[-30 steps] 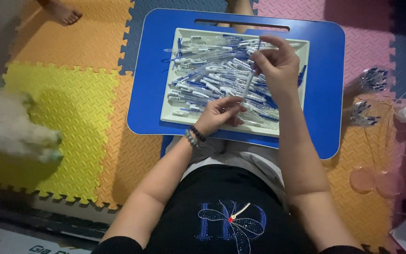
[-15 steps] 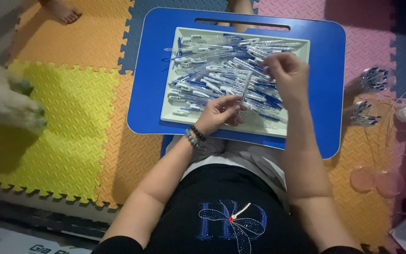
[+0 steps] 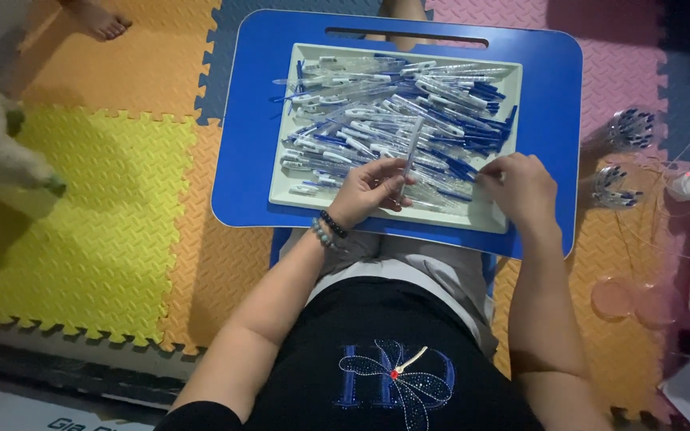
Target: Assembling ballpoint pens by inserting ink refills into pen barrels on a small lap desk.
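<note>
Head view: my left hand (image 3: pixel 373 190) pinches a clear pen barrel (image 3: pixel 411 152) upright over the white tray (image 3: pixel 495 219); my right hand (image 3: pixel 521 187) closes on loose pen parts (image 3: pixel 393 120). Knocking the heap could scatter them.

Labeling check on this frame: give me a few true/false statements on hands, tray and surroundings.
1. The left hand holds a clear pen barrel over the tray. True.
2. The right hand rests on the foam mat. False: it is at the pen parts in the tray's near right corner.
3. The tray sits on a blue lap table. True.
4. The tray is nearly empty. False: blue and clear pen parts fill it.
5. A beaded bracelet is on the right wrist. False: it is on the left.
</note>
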